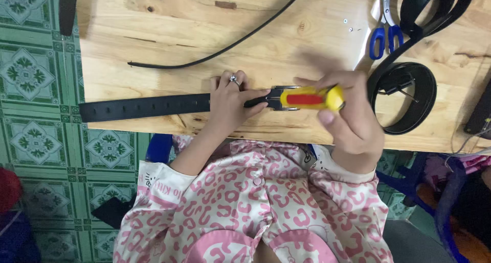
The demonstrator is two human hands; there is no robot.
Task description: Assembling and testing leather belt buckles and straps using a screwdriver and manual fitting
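A black belt (143,107) lies flat along the near edge of the wooden table (169,33), its metal buckle (285,98) at the right end. My left hand (231,103), with a ring on one finger, presses down on the belt just left of the buckle. My right hand (350,121) is closed around a screwdriver with a yellow and red handle (311,98), which lies level and points left at the buckle. The screwdriver's tip is hidden at the buckle.
Blue-handled scissors (384,37) lie at the back right beside two small screws (348,24). A coiled black belt (406,97) sits right of my right hand, more black straps (440,7) behind it. A thin black strip (225,47) curves across the middle. Green tiled floor (36,89) lies left.
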